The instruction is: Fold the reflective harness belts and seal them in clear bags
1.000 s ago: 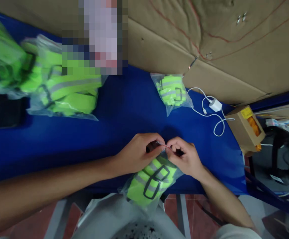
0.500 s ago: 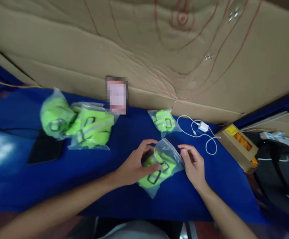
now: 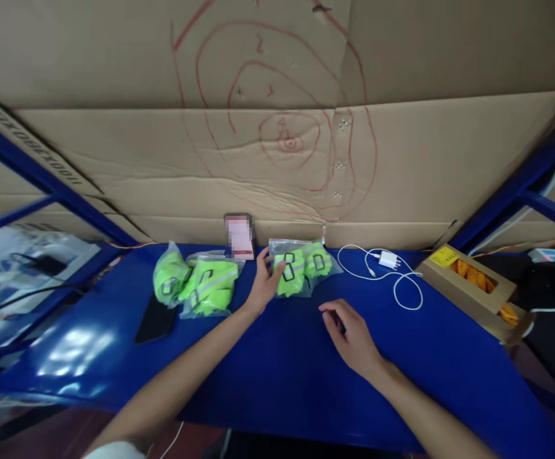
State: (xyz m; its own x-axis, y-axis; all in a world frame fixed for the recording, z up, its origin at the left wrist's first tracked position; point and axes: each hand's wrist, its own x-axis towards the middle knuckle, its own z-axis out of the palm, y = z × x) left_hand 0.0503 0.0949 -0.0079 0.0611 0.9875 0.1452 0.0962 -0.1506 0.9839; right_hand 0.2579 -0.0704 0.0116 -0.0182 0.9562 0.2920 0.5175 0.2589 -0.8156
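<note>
My left hand (image 3: 264, 280) grips the left edge of a clear zip bag holding a folded neon-yellow reflective vest (image 3: 291, 275), thumb on its front and fingers at its back edge. That bag rests against a similar bagged vest (image 3: 319, 260) on its right, partly overlapping it. My right hand (image 3: 347, 328) hovers low over the blue table (image 3: 277, 376), fingers loosely curled and holding nothing, a little below the two bags. On the left, two more bagged neon vests (image 3: 210, 287) lie side by side.
A phone (image 3: 240, 236) leans against the cardboard wall (image 3: 162, 153). A flat black object (image 3: 155, 320) lies beside the left bags. A white charger (image 3: 389, 259) with its looped cable sits right of the vests, near an open-windowed carton (image 3: 478, 293). Blue frame bars stand at both sides.
My left hand has carried the bagged vest forward, from the table's front to beside the back bag. My right hand has come away from the bag. The view has tilted up.
</note>
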